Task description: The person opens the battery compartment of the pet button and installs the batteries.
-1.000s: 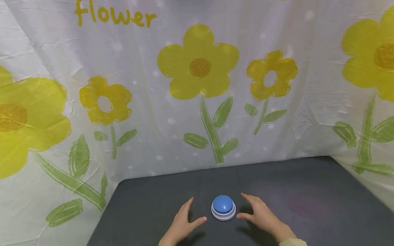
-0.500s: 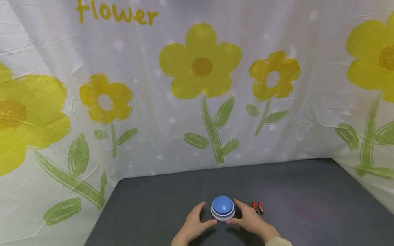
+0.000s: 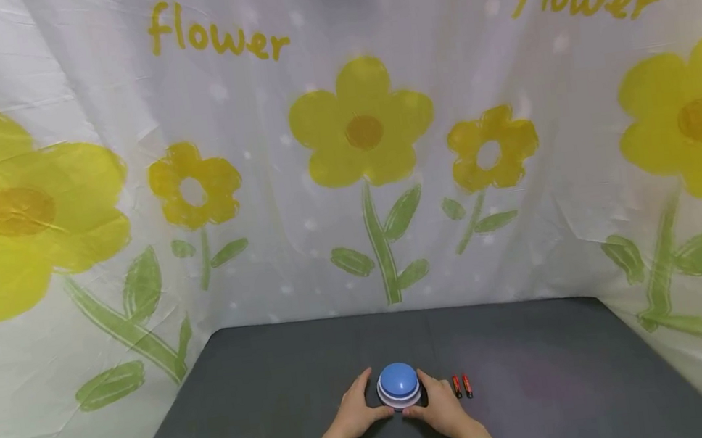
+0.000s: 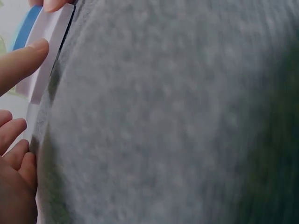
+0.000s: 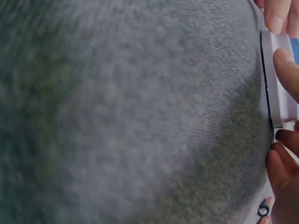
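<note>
A push button [image 3: 399,381] with a blue dome on a white base stands on the dark table between both hands. My left hand [image 3: 353,413] curves round its left side, thumb at the base's near edge; a small gap shows between its fingers and the base. My right hand [image 3: 443,406] grips the right side, fingers at the edge and thumb in front. In the left wrist view the left thumb [image 4: 28,60] overlaps the white base [image 4: 51,37]. The right wrist view shows the right thumb [image 5: 286,70] on the base [image 5: 276,105], with curled fingers [image 5: 282,163] at its end.
Two red and black batteries [image 3: 462,386] lie side by side on the table [image 3: 539,356], just right of the right hand. Behind the table hangs a white cloth [image 3: 290,256] printed with yellow flowers.
Both hands have moved inward from beside the push button to its base, thumbs coming to the near edge. The batteries, out of sight a second ago, now show beside the right hand.
</note>
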The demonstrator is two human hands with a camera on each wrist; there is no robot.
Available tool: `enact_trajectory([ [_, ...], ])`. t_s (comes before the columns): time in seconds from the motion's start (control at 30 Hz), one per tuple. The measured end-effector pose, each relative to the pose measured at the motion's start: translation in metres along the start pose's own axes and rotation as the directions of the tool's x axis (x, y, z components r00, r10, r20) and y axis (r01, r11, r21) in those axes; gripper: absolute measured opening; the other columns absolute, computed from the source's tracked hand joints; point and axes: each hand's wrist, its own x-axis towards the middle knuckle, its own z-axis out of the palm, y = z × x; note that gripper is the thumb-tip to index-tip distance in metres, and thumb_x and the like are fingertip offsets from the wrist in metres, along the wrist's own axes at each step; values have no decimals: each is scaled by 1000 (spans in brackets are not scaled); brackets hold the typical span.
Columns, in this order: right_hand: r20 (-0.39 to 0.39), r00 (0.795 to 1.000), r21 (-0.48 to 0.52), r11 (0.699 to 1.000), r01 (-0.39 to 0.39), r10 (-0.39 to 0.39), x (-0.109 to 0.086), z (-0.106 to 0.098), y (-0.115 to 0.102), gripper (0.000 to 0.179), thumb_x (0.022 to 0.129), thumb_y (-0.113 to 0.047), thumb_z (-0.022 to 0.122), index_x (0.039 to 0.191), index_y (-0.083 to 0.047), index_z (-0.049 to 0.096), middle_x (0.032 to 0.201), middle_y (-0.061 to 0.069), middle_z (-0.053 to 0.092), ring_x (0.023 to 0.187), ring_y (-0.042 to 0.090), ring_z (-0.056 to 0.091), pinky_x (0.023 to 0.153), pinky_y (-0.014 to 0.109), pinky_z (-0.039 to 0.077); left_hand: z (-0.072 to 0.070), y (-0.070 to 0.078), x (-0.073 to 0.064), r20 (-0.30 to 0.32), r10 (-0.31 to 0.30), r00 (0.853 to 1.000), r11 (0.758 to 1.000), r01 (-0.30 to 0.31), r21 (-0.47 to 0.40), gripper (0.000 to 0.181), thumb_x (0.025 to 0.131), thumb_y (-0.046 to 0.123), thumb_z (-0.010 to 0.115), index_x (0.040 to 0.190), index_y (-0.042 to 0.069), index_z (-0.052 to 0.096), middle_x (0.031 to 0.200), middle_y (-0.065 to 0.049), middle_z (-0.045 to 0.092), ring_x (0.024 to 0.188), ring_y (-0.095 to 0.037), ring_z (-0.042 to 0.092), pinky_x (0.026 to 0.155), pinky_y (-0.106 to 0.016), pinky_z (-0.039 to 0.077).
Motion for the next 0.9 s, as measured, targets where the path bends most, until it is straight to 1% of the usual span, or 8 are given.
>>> enact_trajectory([
  [0.17, -53, 998, -9, 1000, -28, 28, -5, 5, 1, 75, 71, -26, 79, 129, 9, 46, 121, 25, 53, 102, 37, 45, 88, 56, 38, 8, 1, -1, 5, -29, 1000, 1000, 29, -8, 83, 72, 28, 80, 137, -5, 38, 137, -33, 33, 125, -52, 25, 93, -66, 25],
  [0.3, -101, 994, -23, 999, -38, 36, -2, 7, 0, 67, 72, -21, 79, 126, 7, 50, 116, 23, 56, 99, 36, 47, 86, 55, 40, 11, 2, 0, -17, 11, 1000, 999, -10, 33, 76, 74, 25, 78, 133, -7, 43, 133, -33, 38, 124, -52, 26, 93, -66, 26],
  [0.4, -121, 992, -38, 998, -45, 40, 1, 8, -1, 64, 72, -20, 79, 124, 6, 52, 113, 21, 58, 97, 35, 48, 85, 53, 41, 12, 3, 1, -33, 51, 998, 997, -49, 60, 69, 75, 22, 77, 129, -8, 46, 130, -30, 43, 125, -51, 27, 94, -65, 25],
  [0.47, -131, 991, -47, 998, -44, 38, 2, 8, -2, 63, 72, -20, 79, 123, 6, 53, 111, 21, 59, 95, 34, 48, 84, 53, 42, 12, 4, 0, -35, 66, 997, 996, -63, 70, 66, 75, 20, 77, 127, -9, 47, 128, -29, 46, 125, -51, 27, 94, -66, 25],
  [0.57, -140, 989, -40, 997, -64, 58, 3, 8, -3, 63, 71, -20, 80, 122, 5, 54, 110, 20, 60, 94, 33, 48, 84, 53, 42, 11, 6, -1, -32, 63, 998, 995, -60, 74, 65, 76, 20, 76, 128, -7, 48, 128, -28, 46, 125, -51, 28, 93, -66, 26],
  [0.7, -142, 987, -29, 996, -80, 76, 3, 8, -5, 62, 71, -21, 80, 122, 5, 54, 110, 20, 60, 95, 34, 49, 84, 53, 42, 10, 9, -1, -32, 31, 999, 997, -29, 66, 67, 73, 18, 78, 129, -5, 48, 132, -30, 42, 123, -53, 29, 92, -67, 27],
  [0.77, -136, 988, -27, 997, -77, 72, 2, 7, -6, 62, 71, -21, 79, 122, 5, 54, 111, 20, 59, 96, 35, 49, 84, 54, 42, 11, 10, -1, -40, 18, 999, 998, -16, 59, 68, 72, 16, 79, 129, -3, 49, 133, -32, 39, 122, -54, 30, 91, -66, 28],
  [0.9, -104, 993, -12, 998, -54, 52, 1, 2, -9, 62, 74, -22, 78, 122, 7, 53, 112, 22, 58, 98, 38, 50, 85, 55, 41, 14, 7, -2, -74, 42, 996, 998, -38, 51, 66, 70, 14, 80, 127, -2, 51, 131, -36, 38, 118, -55, 35, 91, -64, 31],
])
